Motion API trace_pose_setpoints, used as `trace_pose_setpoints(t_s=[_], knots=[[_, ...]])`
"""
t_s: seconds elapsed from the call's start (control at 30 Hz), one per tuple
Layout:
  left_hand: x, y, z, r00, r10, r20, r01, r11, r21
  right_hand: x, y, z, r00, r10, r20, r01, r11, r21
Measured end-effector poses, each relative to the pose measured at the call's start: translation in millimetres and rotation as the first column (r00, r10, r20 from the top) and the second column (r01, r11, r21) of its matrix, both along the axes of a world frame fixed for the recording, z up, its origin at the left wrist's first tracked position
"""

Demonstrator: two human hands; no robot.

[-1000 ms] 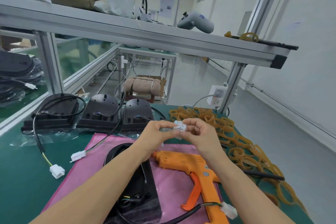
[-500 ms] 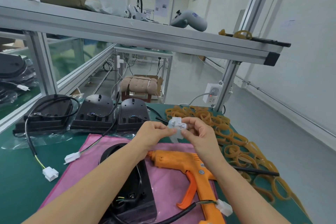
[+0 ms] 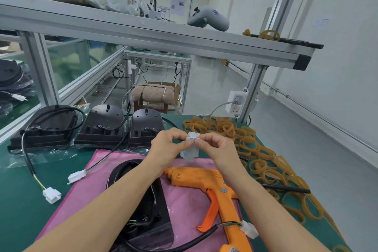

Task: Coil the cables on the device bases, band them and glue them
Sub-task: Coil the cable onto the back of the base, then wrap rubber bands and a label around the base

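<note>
My left hand [image 3: 169, 145] and my right hand [image 3: 216, 147] meet above the pink mat [image 3: 190, 202] and together pinch a small white label roll [image 3: 192, 145] between their fingertips. Below my left forearm a black device base [image 3: 143, 206] lies on the mat; its black cable [image 3: 196, 239] runs right to a white connector [image 3: 248, 229]. An orange glue gun [image 3: 216, 188] lies on the mat under my right wrist. Yellow rubber bands [image 3: 255, 157] are heaped at the right.
Three more black device bases [image 3: 106, 127] stand in a row at the back of the green table [image 3: 18, 200], their cables ending in white connectors [image 3: 52, 195]. A black rod [image 3: 286, 188] lies among the bands. An aluminium shelf [image 3: 143, 35] spans overhead.
Both hands stayed together, working the white label roll between the fingertips; it has turned and now hangs lower between them. Nothing on the table moved.
</note>
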State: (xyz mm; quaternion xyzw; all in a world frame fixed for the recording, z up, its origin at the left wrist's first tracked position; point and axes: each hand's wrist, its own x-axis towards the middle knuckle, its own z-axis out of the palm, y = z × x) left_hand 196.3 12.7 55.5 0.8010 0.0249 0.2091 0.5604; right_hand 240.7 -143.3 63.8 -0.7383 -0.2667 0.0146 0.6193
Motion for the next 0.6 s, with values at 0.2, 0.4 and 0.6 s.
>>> trace_pose_setpoints(t_s=[0.2,0.4,0.6], knots=[[3.1,6.9,-7.8,0.999,0.047,0.009,-0.047,0.935,0.351,2.4,-3.2,-0.1,0.983,-0.105,0.152,0.125,0.983,-0.135],[-10.9,13.0,-6.7,0.964,-0.018,-0.266,0.167,0.82,0.547,1.3,-3.9,13.6,0.962,-0.233,-0.139,0.233,0.972,-0.02],[-54.3,72.1,17.3,0.985,0.026,-0.171,-0.067,0.968,-0.243,-27.3,21.4,19.6,0.96,0.021,-0.279,-0.062,0.989,-0.138]])
